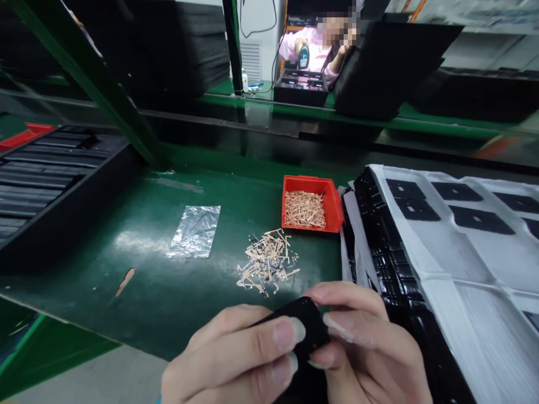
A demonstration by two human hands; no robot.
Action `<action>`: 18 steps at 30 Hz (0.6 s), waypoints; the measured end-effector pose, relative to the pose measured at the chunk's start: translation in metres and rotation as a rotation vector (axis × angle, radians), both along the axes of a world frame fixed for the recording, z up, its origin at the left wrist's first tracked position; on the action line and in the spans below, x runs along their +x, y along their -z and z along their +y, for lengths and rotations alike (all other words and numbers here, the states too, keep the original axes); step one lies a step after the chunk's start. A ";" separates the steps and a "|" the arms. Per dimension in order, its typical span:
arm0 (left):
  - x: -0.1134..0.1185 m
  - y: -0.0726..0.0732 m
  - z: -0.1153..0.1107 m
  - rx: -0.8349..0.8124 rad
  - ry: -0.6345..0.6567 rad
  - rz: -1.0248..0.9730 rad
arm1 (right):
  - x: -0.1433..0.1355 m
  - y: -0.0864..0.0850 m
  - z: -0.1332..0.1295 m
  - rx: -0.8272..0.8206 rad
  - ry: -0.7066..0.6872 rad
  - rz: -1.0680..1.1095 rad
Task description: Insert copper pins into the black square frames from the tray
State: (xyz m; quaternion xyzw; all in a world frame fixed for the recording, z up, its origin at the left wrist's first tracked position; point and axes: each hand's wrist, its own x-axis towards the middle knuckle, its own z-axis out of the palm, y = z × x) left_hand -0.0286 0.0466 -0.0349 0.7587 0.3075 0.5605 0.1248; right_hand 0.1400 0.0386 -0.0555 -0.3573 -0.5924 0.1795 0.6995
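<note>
One black piece [310,325], held low in front, above the near edge of the green table [155,303]: clamped in the fingers of the left hand [244,356], pinched at its right end by the right hand [370,342]. Just beyond, a loose pile of small strips [269,262]; behind it, a red bin [334,209], part-filled with similar strips. To the left, a clear plastic bag [196,233], lying flat. To the right, stacked black trays [389,252] under a white sheet [458,292].

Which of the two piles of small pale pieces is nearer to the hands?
The loose pile, lying directly on the green table; the other pile is inside the red bin.
</note>
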 end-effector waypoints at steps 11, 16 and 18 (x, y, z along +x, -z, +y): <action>0.006 0.001 -0.007 -0.087 -0.070 0.011 | -0.001 -0.011 0.005 -0.007 0.047 0.024; 0.019 0.000 -0.010 -0.163 -0.079 -0.075 | 0.006 -0.004 0.002 -0.008 0.088 -0.070; 0.012 0.001 -0.011 -0.181 -0.070 -0.076 | 0.010 0.001 0.000 0.006 0.091 -0.154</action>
